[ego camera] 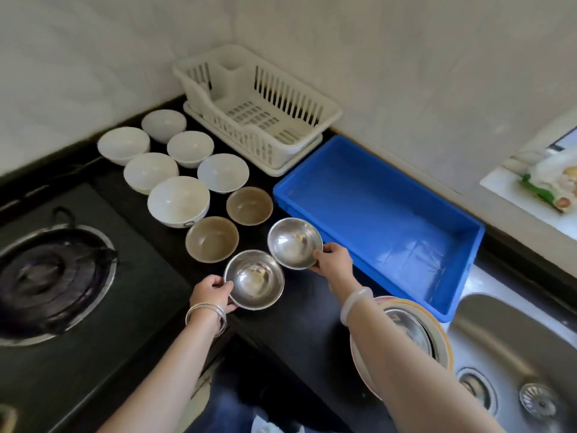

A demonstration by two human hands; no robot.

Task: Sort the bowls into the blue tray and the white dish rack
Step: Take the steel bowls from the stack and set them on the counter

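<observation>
My left hand (211, 293) grips the left rim of a steel bowl (254, 279) near the counter's front edge. Just beyond it, my right hand (334, 260) holds a second steel bowl (294, 242) by its right rim, close to the blue tray (462, 264). That tray holds nothing, and neither does the white dish rack (324, 107) in the corner behind it. Two brown bowls (212, 239) (249, 205) stand left of the steel ones. Several white bowls (178, 201) are grouped further back on the black counter (299, 320).
A gas stove burner (46, 276) fills the left side. At the right lies a steel sink (515, 348), with a stack of plates and a steel dish (437, 335) under my right forearm. A windowsill with a packet (549, 189) is at the far right.
</observation>
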